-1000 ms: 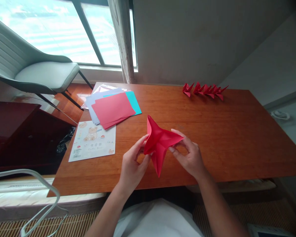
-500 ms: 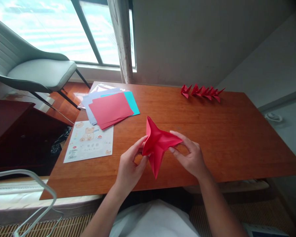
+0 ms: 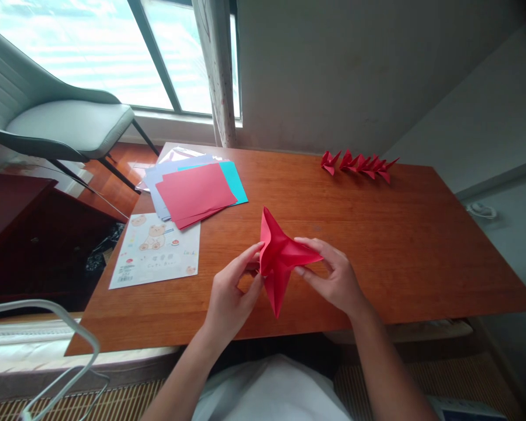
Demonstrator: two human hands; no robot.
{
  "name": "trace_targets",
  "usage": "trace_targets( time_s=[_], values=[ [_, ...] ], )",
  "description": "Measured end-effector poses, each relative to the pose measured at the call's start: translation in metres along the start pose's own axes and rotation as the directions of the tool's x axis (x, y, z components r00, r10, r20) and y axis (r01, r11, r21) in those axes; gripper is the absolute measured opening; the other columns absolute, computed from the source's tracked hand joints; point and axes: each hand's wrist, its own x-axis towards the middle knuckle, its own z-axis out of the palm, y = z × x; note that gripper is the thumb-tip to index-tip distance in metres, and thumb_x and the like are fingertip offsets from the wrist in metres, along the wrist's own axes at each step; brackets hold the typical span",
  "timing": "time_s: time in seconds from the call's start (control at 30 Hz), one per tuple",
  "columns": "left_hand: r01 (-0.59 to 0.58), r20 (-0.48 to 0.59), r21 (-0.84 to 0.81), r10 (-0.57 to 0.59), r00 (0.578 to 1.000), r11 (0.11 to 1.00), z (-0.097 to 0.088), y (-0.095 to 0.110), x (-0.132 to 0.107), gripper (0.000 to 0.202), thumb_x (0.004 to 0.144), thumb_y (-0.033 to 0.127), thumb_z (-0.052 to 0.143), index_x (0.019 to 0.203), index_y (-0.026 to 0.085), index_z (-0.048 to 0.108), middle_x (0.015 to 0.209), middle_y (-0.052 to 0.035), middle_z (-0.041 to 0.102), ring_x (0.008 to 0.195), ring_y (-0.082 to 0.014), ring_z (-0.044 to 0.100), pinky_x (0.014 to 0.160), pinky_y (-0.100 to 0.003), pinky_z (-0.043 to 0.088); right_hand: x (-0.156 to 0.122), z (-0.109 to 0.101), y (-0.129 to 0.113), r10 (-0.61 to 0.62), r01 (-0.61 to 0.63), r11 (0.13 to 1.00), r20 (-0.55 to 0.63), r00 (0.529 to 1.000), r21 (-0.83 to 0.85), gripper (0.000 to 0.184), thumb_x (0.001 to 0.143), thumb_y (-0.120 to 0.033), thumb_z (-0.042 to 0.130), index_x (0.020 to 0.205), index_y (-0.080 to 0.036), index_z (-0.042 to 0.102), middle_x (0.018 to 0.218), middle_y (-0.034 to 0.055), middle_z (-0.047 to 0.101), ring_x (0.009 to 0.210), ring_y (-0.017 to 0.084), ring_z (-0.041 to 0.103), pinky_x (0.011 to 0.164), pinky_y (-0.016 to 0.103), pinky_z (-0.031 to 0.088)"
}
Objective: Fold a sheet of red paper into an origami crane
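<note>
A red folded origami paper (image 3: 280,254), shaped like a four-pointed star, is held up above the near part of the table. My left hand (image 3: 234,286) pinches its left point between thumb and fingers. On the other side, my right hand (image 3: 333,272) grips the right point, thumb below and fingers above. One point of the paper sticks up and away from me; another hangs toward the table's near edge. Some fingertips of the left hand are hidden behind the paper.
Several red origami pieces (image 3: 359,164) stand in a row at the table's (image 3: 398,251) far right. Red paper sheets (image 3: 197,193) lie over blue and lilac ones at the far left, beside a bear-printed sheet (image 3: 158,251). A chair (image 3: 70,126) stands beyond.
My right hand has slid its fingers inward along the right point. The left side of the paper has drawn in, narrowing the star slightly.
</note>
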Motion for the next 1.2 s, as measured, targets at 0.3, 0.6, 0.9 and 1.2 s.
trace_targets(
  time_s=[0.3,0.6,0.9,1.2],
  values=[
    [0.03,-0.013,0.004,-0.03,0.999,1.0,-0.001,0.004,-0.001,0.044,0.09,0.018,0.064,0.133,0.023,0.061,0.114,-0.0074,0.074,0.097,-0.0189,0.073,0.086,-0.03,0.061,0.004,0.001,-0.002,-0.025,0.025,1.0,0.056,0.998,-0.006,0.041,0.089,-0.029,0.071,0.129,-0.03,0.064,0.113,0.0056,0.07,0.104,0.022,0.068,0.091,0.036,0.057],
    [0.035,-0.008,-0.046,-0.036,0.999,0.998,0.0,0.003,-0.002,0.04,0.091,0.018,0.063,0.131,0.021,0.062,0.116,-0.0087,0.073,0.1,-0.0197,0.073,0.086,-0.029,0.061,0.001,0.003,0.0,0.095,-0.115,0.971,0.104,0.99,0.208,0.044,0.087,-0.034,0.074,0.129,-0.031,0.063,0.139,0.0062,0.063,0.13,0.026,0.058,0.111,0.044,0.048],
    [0.059,0.006,-0.129,-0.059,0.998,0.99,0.002,0.003,-0.003,0.045,0.09,0.017,0.064,0.134,0.022,0.06,0.124,-0.0091,0.071,0.105,-0.0199,0.071,0.088,-0.029,0.061,-0.002,0.003,0.003,0.178,-0.198,0.938,0.095,0.979,0.285,0.048,0.084,-0.038,0.077,0.129,-0.029,0.065,0.136,0.0067,0.065,0.127,0.027,0.061,0.108,0.041,0.052],
    [0.042,0.014,-0.149,-0.041,0.999,0.988,0.004,0.004,-0.003,0.044,0.09,0.016,0.064,0.133,0.024,0.061,0.12,-0.0068,0.072,0.101,-0.0173,0.071,0.087,-0.026,0.06,-0.007,0.007,0.01,0.186,-0.204,0.936,0.089,0.979,0.288,0.05,0.086,-0.036,0.074,0.133,-0.028,0.06,0.138,0.007,0.064,0.129,0.025,0.06,0.108,0.041,0.052]
  ],
)
